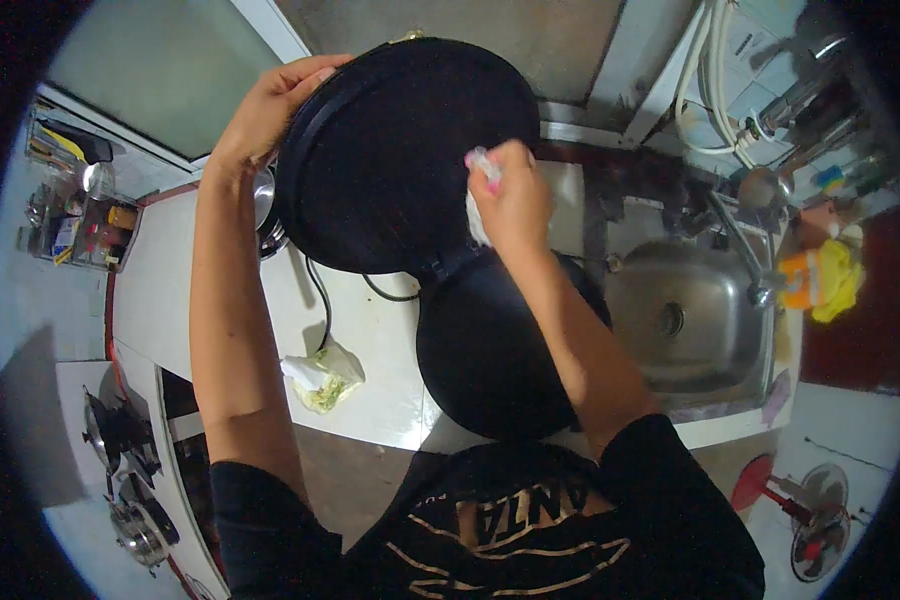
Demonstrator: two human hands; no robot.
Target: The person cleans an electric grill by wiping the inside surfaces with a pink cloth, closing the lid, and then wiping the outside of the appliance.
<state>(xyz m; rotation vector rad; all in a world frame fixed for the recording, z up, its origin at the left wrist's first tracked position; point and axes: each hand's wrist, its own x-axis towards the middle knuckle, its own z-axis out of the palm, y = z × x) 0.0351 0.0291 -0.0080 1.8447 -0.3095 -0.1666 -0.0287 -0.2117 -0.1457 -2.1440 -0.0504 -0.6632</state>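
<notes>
A black, round, hinged electric griddle stands unfolded on the white counter. Its raised upper plate (397,157) fills the upper middle, and its lower plate (495,345) lies nearer my body. My left hand (277,101) grips the rim of the upper plate at its upper left. In my right hand (514,191) is a crumpled white and pink cloth or tissue (478,214), held against or just over the right part of the upper plate, near the hinge. A dark power cord (324,300) runs from behind the griddle towards a crumpled clear bag (334,379) with pale green scraps.
To the right is a stainless steel sink (690,352) with a faucet (750,262); a yellow cloth (838,281) hangs beyond it. Metal pots (266,202) stand behind my left forearm. A wall rack (82,217) holds jars at the far left. Cookware (139,532) is at the lower left.
</notes>
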